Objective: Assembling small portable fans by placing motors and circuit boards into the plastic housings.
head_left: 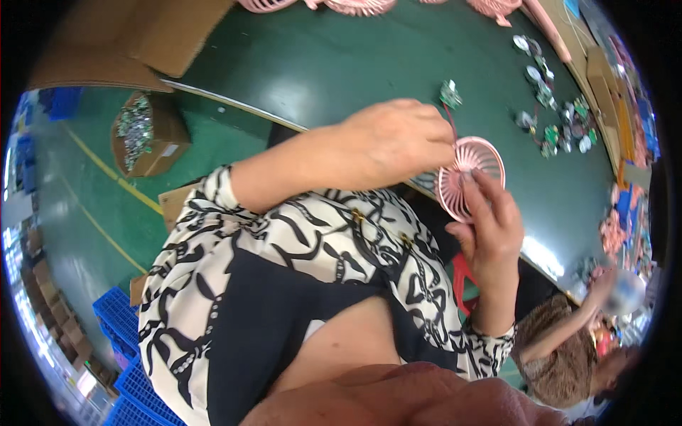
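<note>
Over the near edge of the green table (341, 67), the pink cage (470, 153) is held tilted, its ribbed hollow facing up. It is grasped by the right hand (494, 231), with fingertips pressed on the ribs and the thumb at the lower rim. The left hand (401, 145) is brought to the opposite rim, its fingers curled; whether anything is pinched there cannot be told. From beside those fingers a red wire (449, 117) is run to a small green board (450, 94), which is left lying on the table, outside the cage.

The work on this cage is judged to be partly done: it is in hand, but the board is not yet seated in it. Farther right, a cluster of boards (568, 128) is left untouched, and along the far edge more pink parts (359, 6) are laid, so much seems to remain.
</note>
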`<move>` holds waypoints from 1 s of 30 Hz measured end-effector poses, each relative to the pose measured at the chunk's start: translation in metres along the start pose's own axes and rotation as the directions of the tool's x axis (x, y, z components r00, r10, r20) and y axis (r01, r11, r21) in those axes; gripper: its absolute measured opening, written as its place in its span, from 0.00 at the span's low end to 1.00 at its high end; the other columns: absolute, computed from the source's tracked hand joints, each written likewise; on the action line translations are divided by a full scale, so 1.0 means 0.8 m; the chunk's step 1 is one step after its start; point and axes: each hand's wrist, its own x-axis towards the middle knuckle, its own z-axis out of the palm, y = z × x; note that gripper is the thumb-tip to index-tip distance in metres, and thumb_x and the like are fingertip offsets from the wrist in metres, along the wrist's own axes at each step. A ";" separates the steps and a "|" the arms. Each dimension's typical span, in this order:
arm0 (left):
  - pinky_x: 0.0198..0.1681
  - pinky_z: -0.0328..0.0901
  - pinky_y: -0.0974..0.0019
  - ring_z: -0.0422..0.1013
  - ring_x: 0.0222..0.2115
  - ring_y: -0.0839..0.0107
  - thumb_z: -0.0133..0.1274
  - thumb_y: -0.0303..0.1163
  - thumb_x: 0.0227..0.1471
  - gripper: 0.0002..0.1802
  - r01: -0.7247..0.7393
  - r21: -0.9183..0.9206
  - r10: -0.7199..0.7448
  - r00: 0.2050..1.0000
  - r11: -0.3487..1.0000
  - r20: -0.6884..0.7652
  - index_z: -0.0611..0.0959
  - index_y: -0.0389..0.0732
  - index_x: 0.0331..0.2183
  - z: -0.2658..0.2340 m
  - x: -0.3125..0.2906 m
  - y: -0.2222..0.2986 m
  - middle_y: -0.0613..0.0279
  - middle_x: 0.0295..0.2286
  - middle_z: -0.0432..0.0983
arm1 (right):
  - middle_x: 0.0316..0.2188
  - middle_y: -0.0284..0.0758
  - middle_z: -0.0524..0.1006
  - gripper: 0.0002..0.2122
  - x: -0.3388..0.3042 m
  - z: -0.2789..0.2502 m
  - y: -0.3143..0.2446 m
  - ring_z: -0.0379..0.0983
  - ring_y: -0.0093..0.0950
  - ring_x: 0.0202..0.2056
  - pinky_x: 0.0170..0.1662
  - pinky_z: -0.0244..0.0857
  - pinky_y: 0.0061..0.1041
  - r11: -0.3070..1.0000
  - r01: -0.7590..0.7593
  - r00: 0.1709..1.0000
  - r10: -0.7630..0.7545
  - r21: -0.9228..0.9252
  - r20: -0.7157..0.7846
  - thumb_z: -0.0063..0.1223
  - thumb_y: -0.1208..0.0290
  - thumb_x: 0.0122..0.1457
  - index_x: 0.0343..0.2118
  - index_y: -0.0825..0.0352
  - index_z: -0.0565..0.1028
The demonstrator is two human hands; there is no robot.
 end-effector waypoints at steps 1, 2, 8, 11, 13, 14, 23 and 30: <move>0.43 0.68 0.59 0.73 0.38 0.59 0.57 0.25 0.45 0.08 -0.002 -0.011 0.002 1.000 1.000 -0.009 0.80 0.38 0.32 0.000 0.002 0.003 0.58 0.34 0.75 | 0.49 0.40 0.74 0.27 -0.009 0.011 0.002 0.73 0.37 0.41 0.42 0.66 0.33 0.998 0.025 0.998 -0.029 -0.066 -0.054 0.61 0.61 0.50 0.54 0.64 0.74; 0.43 0.68 0.59 0.73 0.39 0.59 0.58 0.25 0.44 0.09 0.015 -0.015 -0.014 1.000 1.000 0.004 0.80 0.39 0.33 0.002 0.001 0.004 0.58 0.37 0.76 | 0.50 0.39 0.74 0.28 -0.016 0.020 0.005 0.73 0.36 0.41 0.43 0.65 0.32 0.991 0.050 0.993 -0.063 -0.127 -0.101 0.62 0.62 0.49 0.54 0.64 0.73; 0.42 0.69 0.61 0.73 0.40 0.58 0.61 0.21 0.41 0.13 0.068 0.187 0.000 0.940 0.980 -0.342 0.82 0.40 0.34 -0.038 -0.005 0.006 0.54 0.42 0.75 | 0.50 0.42 0.75 0.27 -0.015 0.042 0.004 0.74 0.37 0.43 0.46 0.65 0.33 0.997 0.042 0.976 -0.056 -0.071 -0.212 0.65 0.73 0.45 0.52 0.66 0.75; 0.49 0.65 0.58 0.70 0.45 0.56 0.60 0.21 0.42 0.16 0.334 0.470 -0.040 0.846 0.817 -0.532 0.82 0.40 0.38 -0.076 -0.017 -0.012 0.55 0.43 0.75 | 0.48 0.40 0.76 0.26 -0.011 0.047 0.002 0.74 0.36 0.41 0.46 0.65 0.32 0.997 0.055 0.967 -0.067 -0.053 -0.245 0.66 0.75 0.43 0.50 0.65 0.77; 0.51 0.64 0.55 0.68 0.47 0.53 0.61 0.26 0.44 0.20 0.427 0.562 -0.043 0.821 0.709 -0.570 0.80 0.40 0.43 -0.097 -0.021 -0.035 0.53 0.45 0.73 | 0.47 0.39 0.77 0.25 -0.010 0.050 -0.001 0.74 0.36 0.40 0.45 0.65 0.32 0.997 0.050 0.963 -0.063 -0.054 -0.263 0.66 0.76 0.42 0.49 0.65 0.78; 0.51 0.63 0.54 0.68 0.47 0.51 0.62 0.28 0.43 0.22 0.456 0.600 -0.047 0.819 0.657 -0.571 0.79 0.41 0.44 -0.105 -0.024 -0.047 0.51 0.46 0.72 | 0.47 0.38 0.77 0.25 -0.009 0.051 -0.001 0.74 0.35 0.40 0.45 0.65 0.32 0.997 0.045 0.961 -0.061 -0.066 -0.268 0.66 0.76 0.42 0.48 0.65 0.78; 0.54 0.62 0.52 0.68 0.51 0.52 0.60 0.28 0.46 0.12 0.245 0.798 -0.216 0.965 0.551 -0.147 0.82 0.38 0.36 -0.120 -0.011 -0.100 0.55 0.44 0.76 | 0.45 0.38 0.77 0.25 -0.026 0.051 0.022 0.75 0.34 0.40 0.43 0.67 0.32 0.998 -0.001 0.902 0.026 0.057 -0.431 0.68 0.74 0.40 0.46 0.64 0.79; 0.45 0.67 0.61 0.74 0.41 0.59 0.58 0.18 0.44 0.09 0.216 0.320 -0.140 0.960 0.922 -0.243 0.80 0.36 0.32 -0.081 0.019 -0.011 0.55 0.40 0.78 | 0.44 0.44 0.77 0.14 -0.112 -0.018 0.119 0.74 0.39 0.45 0.48 0.67 0.34 0.854 -0.518 0.599 0.399 0.044 -0.694 0.61 0.72 0.55 0.43 0.71 0.78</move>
